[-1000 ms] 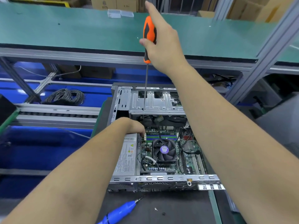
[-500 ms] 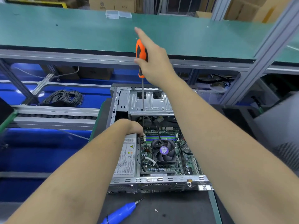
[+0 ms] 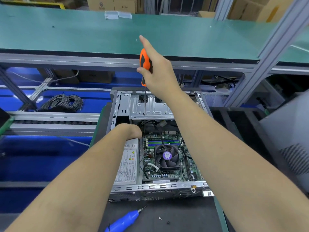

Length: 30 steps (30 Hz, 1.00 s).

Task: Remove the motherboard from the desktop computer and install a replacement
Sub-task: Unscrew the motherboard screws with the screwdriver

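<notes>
At frame centre, the orange-handled screwdriver [image 3: 145, 66] is gripped upright by the right hand [image 3: 158, 73], index finger extended, likely to reach a screw of the motherboard [image 3: 168, 158] deep in the desktop case [image 3: 153, 106], which is braced by the left hand [image 3: 131, 131], its fingers hidden.

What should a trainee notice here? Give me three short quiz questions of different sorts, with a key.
1. True or false: the right hand grips the orange-and-black-handled screwdriver upright over the open grey metal computer case.
2. Which lies on the dark mat in front of the case? A: the blue electric screwdriver; B: a red hammer; C: a yellow tape roll.
3. Fill in: the left hand rests inside the case beside the silver ______ supply.

Key: 1 true; 2 A; 3 power.
</notes>
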Available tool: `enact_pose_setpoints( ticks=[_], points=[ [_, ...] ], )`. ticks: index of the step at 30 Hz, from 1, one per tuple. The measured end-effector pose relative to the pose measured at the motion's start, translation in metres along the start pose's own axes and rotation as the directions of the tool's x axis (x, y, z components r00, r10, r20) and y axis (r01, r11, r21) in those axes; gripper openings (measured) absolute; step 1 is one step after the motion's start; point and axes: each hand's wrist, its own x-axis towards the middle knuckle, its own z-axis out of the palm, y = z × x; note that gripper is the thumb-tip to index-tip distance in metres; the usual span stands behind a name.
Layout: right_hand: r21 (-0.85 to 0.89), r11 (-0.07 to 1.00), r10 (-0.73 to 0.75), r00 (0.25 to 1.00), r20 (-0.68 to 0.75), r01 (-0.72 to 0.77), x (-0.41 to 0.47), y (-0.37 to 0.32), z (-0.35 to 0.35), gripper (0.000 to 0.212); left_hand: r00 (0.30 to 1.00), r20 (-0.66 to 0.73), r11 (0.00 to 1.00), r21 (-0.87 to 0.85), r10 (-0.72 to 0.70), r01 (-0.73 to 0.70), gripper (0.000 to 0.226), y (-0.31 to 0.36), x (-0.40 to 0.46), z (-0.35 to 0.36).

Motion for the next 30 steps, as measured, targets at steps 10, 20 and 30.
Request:
enact_pose_setpoints(
  ticks=[10, 20, 30],
  points=[
    [0.012, 1.0, 0.002, 1.0, -0.023, -0.002, -0.007, -0.001, 0.004, 0.078, 1.0, -0.007, 1.0, -0.022, 0.02, -0.02, 0.016, -0.003, 0.011, 0.002],
    [0.013, 1.0, -0.006, 1.0, -0.019, 0.006, -0.011, -0.002, 0.008, 0.077, 0.999, -0.04, 0.998, -0.063, 0.015, -0.017, 0.012, -0.006, 0.019, 0.004],
    [0.043, 0.999, 0.009, 0.998, -0.057, -0.007, -0.014, -0.003, 0.008, 0.076, 0.999, -0.039, 0.998, -0.063, 0.024, -0.027, 0.024, -0.01, 0.027, 0.005]
  ],
)
